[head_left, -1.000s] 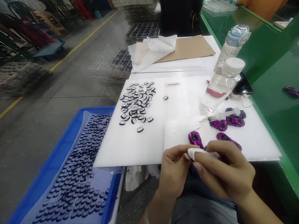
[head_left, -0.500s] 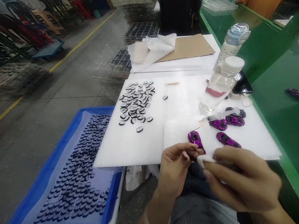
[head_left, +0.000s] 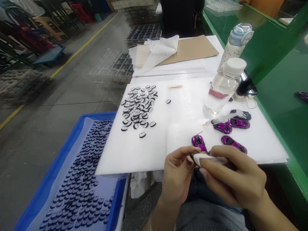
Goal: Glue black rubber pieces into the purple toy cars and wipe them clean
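Note:
My left hand (head_left: 175, 176) is closed in a pinch on a small dark part (head_left: 191, 157), mostly hidden by the fingertips. Folded white cloth (head_left: 200, 158) is gripped in my right hand (head_left: 233, 178), its tip pressed against that part. Just beyond my fingers a purple toy car (head_left: 198, 141) sits on the white work board (head_left: 181, 138). To the right lie more purple toy cars (head_left: 234, 144) and a dark one (head_left: 243, 115), beside a translucent pointed tube (head_left: 225, 118). Many small black-edged pieces (head_left: 138, 107) are scattered on the board's left side.
A blue tray (head_left: 99, 115) with rows of dark pieces stands low at the left. Right of centre are a clear water bottle (head_left: 223, 81), a dotted tumbler (head_left: 234, 45) and a phone (head_left: 246, 84). Cardboard (head_left: 195, 51) lies behind, with toothpicks (head_left: 175, 86) nearer. A green ledge (head_left: 286, 122) borders the right.
My right hand has moved left, bringing the cloth from beside the dark part onto it. My left hand stays nearly in place, still pinching. The view has shifted slightly.

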A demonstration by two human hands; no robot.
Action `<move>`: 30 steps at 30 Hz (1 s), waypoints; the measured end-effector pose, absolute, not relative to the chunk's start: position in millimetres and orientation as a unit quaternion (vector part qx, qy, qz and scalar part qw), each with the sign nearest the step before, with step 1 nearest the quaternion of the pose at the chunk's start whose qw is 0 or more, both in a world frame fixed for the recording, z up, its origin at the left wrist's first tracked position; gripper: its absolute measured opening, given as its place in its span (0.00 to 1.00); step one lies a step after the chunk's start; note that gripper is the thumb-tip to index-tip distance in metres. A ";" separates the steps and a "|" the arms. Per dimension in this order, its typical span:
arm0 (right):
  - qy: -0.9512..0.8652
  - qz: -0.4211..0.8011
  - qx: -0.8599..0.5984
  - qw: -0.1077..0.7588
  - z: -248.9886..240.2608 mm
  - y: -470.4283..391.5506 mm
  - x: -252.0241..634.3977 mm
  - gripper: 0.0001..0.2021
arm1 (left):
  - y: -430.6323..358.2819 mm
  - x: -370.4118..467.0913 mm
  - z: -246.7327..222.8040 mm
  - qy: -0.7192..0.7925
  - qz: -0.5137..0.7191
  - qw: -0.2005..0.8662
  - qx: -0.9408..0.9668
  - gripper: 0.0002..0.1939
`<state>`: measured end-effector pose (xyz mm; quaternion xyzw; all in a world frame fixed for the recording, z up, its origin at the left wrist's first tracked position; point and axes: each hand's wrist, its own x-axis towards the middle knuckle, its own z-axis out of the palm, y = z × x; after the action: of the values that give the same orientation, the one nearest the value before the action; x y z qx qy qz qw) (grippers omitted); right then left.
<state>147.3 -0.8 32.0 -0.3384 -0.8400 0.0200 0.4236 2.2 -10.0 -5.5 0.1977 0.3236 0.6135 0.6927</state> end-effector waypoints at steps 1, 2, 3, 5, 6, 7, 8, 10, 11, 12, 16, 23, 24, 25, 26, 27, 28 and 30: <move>-0.841 0.011 -0.344 0.417 32.4 -2.2 150.6 0.07 | -10.0 2.4 -5.6 0.324 0.616 0.690 0.200 0.13; -0.839 0.003 -0.357 0.411 33.2 -2.9 156.1 0.06 | -9.9 2.6 -5.6 0.321 0.616 0.690 0.201 0.13; -0.829 -0.005 -0.380 0.410 34.2 -2.1 163.8 0.05 | -9.7 2.7 -5.7 0.317 0.616 0.692 0.202 0.13; -0.797 -0.030 -0.421 0.432 36.6 6.4 184.6 0.07 | -9.4 2.8 -6.0 0.310 0.613 0.698 0.203 0.13; -0.774 -0.054 -0.434 0.458 38.0 14.8 196.4 0.10 | -9.3 2.6 -6.3 0.306 0.612 0.700 0.205 0.13; -0.754 -0.078 -0.438 0.484 39.9 26.0 207.9 0.13 | -9.4 2.3 -6.8 0.304 0.612 0.700 0.209 0.13; -0.740 -0.096 -0.434 0.505 42.5 39.5 218.3 0.17 | -9.5 1.9 -7.5 0.302 0.612 0.699 0.214 0.13; -0.739 -0.110 -0.420 0.516 49.9 70.6 232.5 0.20 | -9.6 0.7 -9.9 0.302 0.613 0.694 0.226 0.12; -0.746 -0.108 -0.418 0.507 54.4 86.7 235.5 0.20 | -9.6 0.0 -11.6 0.303 0.612 0.693 0.232 0.12; -0.757 -0.110 -0.412 0.495 58.8 102.3 235.7 0.19 | -9.5 -0.7 -13.5 0.304 0.609 0.694 0.237 0.13; -0.777 -0.131 -0.405 0.464 65.7 149.9 217.7 0.18 | -9.1 -3.0 -21.0 0.317 0.600 0.694 0.239 0.14; -0.577 0.152 -0.465 0.654 34.5 179.6 216.6 0.26 | -11.4 -5.3 -25.3 0.317 0.601 0.697 0.231 0.14; -0.536 0.157 -0.470 0.683 30.1 183.5 223.9 0.26 | -11.4 -5.3 -24.8 0.315 0.599 0.700 0.229 0.14; -0.491 0.173 -0.473 0.711 26.7 187.8 232.2 0.24 | -11.1 -5.1 -24.1 0.313 0.598 0.703 0.227 0.14; -0.444 0.196 -0.476 0.734 24.3 192.2 241.0 0.22 | -10.7 -4.8 -23.2 0.311 0.595 0.706 0.225 0.13; -0.400 0.225 -0.477 0.750 22.8 196.5 249.7 0.20 | -10.3 -4.5 -22.3 0.309 0.594 0.708 0.223 0.13; -0.360 0.258 -0.477 0.760 22.1 200.2 258.0 0.18 | -9.8 -4.3 -21.7 0.304 0.597 0.709 0.221 0.13; -0.290 0.321 -0.473 0.768 22.1 204.6 272.0 0.17 | -9.1 -4.5 -21.9 0.290 0.606 0.708 0.218 0.12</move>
<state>272.0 204.6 22.1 -0.4725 -0.2899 0.3209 0.7679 -4.5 -9.1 -21.9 0.2176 0.2903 0.6064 0.7076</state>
